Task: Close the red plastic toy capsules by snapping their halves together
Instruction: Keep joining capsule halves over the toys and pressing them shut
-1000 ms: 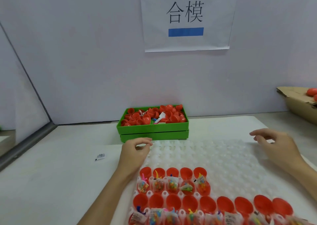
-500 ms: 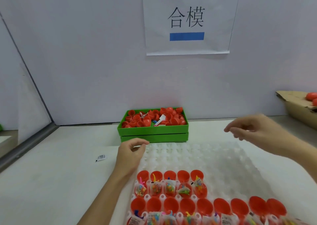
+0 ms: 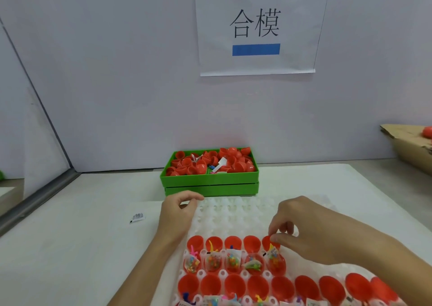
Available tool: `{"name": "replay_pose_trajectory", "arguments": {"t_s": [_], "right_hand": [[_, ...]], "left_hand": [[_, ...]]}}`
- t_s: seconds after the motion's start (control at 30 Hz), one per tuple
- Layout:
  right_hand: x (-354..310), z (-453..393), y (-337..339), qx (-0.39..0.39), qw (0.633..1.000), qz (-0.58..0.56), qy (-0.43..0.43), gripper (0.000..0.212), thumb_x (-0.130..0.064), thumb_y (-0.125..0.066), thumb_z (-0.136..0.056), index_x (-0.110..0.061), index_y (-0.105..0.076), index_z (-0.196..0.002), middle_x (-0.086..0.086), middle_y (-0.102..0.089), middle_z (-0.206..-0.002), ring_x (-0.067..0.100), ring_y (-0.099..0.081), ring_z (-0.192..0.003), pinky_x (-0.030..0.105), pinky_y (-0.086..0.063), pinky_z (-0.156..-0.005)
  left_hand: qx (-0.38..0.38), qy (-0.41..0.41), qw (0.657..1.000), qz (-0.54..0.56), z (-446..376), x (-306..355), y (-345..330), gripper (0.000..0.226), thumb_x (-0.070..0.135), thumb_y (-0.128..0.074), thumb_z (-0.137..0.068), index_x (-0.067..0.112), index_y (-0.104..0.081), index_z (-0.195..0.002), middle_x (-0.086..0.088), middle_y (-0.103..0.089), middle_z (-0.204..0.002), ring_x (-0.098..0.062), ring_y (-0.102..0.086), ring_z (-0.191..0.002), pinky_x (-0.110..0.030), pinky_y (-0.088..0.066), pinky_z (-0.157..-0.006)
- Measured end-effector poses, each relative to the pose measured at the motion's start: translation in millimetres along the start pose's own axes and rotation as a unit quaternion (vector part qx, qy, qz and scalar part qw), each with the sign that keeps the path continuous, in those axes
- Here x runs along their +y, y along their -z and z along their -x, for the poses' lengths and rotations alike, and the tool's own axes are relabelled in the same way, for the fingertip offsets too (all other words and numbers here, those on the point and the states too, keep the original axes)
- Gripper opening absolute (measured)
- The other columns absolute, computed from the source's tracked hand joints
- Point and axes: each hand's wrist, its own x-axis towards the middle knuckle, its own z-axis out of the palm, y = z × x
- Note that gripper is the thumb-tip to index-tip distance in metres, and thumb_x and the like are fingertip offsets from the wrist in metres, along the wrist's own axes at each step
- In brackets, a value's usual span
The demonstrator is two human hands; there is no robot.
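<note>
On the counter point(image 3: 70, 247), far left, a small printed sachet point(image 3: 137, 217), lying alone. Next, left hand point(image 3: 176, 214), resting at the far-left corner of the white moulded tray point(image 3: 233, 214), fingers point(image 3: 191, 197) loosely curled, thumb and forefinger apart, nothing plainly held. Beyond it, against the wall, stacked green bins point(image 3: 210, 179), the top one heaped with loose red capsule halves point(image 3: 205, 163) and a few paper slips. Higher up on the wall, a white sign point(image 3: 257, 27) with two black characters and a blue bar. Nearer, across the tray, a row of five open red toy capsules point(image 3: 233, 255), each with an empty half behind and a half holding a bagged toy in front. Below that, a longer row of open halves point(image 3: 280, 287). Over the fifth capsule point(image 3: 275, 261), right hand point(image 3: 311, 231), fingertips curled down and pinching the rim of its empty rear half. Far right, a cardboard box point(image 3: 409, 146) with something red inside.
</note>
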Motion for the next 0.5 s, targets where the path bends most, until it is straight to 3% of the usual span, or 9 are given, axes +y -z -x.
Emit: {"name": "replay_pose_trajectory", "arguments": {"t_s": [0.13,0.23,0.37,0.5], "right_hand": [[-5.1,-2.1,-8.7,0.044,0.999,0.011,-0.022,0.018,-0.052,-0.064,-0.088,-0.035,-0.071,-0.087,-0.017,-0.058,-0.084,0.001,-0.055,-0.08,0.018,-0.045,-0.066],[-8.5,-3.5,-10.2,0.09,0.995,0.006,-0.053,0.013,-0.04,-0.066,-0.084,-0.032,-0.07,-0.075,-0.018,-0.063,-0.077,0.002,-0.059,-0.074,0.015,-0.044,-0.061],[-7.6,-3.6,-1.8,0.087,0.991,-0.048,-0.09,0.023,-0.031,-0.07,-0.081,-0.031,-0.065,-0.058,-0.015,-0.063,-0.059,0.001,-0.06,-0.059,0.015,-0.042,-0.05],[-1.5,-3.3,11.9,0.091,0.985,-0.077,-0.124,0.021,-0.033,-0.074,-0.081,-0.028,-0.072,-0.06,-0.011,-0.068,-0.059,0.003,-0.06,-0.054,0.015,-0.043,-0.046]], "left_hand": [[0.0,0.0,1.0,-0.001,-0.2,0.0,-0.6,0.03,0.001,-0.057,-0.094,0.019,-0.078,-0.082,0.013,-0.073,-0.089,0.01,-0.061,-0.088,0.001,-0.043,-0.068],[-0.013,-0.004,1.0,0.0,0.9,2.2,-0.9,0.031,0.001,-0.057,-0.094,0.021,-0.077,-0.082,0.013,-0.073,-0.09,0.01,-0.061,-0.091,0.001,-0.042,-0.07],[-0.033,-0.006,0.999,0.0,3.7,8.2,-0.5,0.033,0.001,-0.056,-0.095,0.024,-0.077,-0.084,0.015,-0.073,-0.094,0.009,-0.062,-0.095,-0.001,-0.042,-0.073],[-0.043,-0.026,0.999,-0.018,-2.3,28.6,9.4,0.032,0.001,-0.055,-0.096,0.025,-0.075,-0.088,0.016,-0.07,-0.098,0.007,-0.06,-0.099,-0.01,-0.043,-0.084]]}}
